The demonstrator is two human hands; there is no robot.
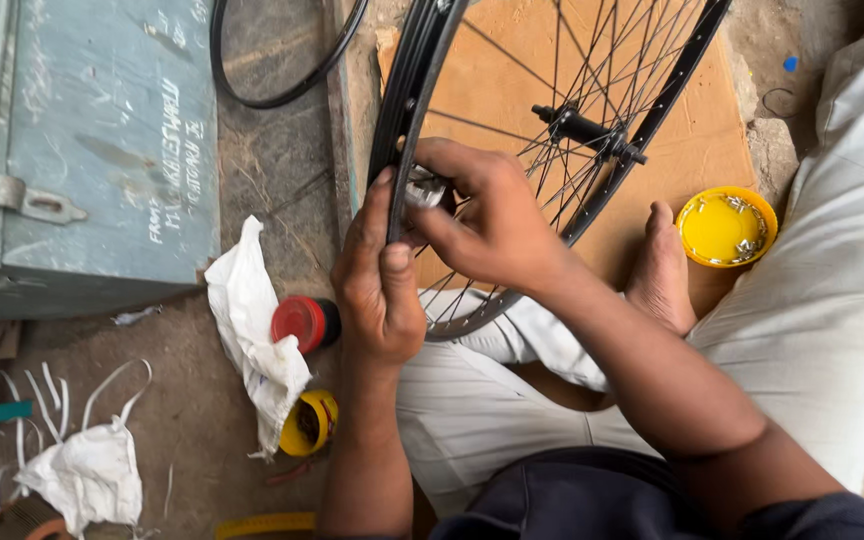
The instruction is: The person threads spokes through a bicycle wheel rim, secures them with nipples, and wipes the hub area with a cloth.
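Left hand [377, 290] clamped on black wheel rim [407, 90] at frame centre; right hand [487, 225] pinching small silver tool [424, 190] against it. Yellow dish [727, 228] of metal bits at right edge. Red-lidded jar [304, 323], yellow tin [309, 422] by white rag [252, 330], lower left. Grey-green metal box [82, 150] crowding upper left. Cardboard [522, 80] over dirt floor [202, 420].

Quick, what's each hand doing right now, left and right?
Left hand: closed on the black wheel rim, thumb along it.
Right hand: fingers pinched on a small silvery part at the rim; what it is cannot be told.
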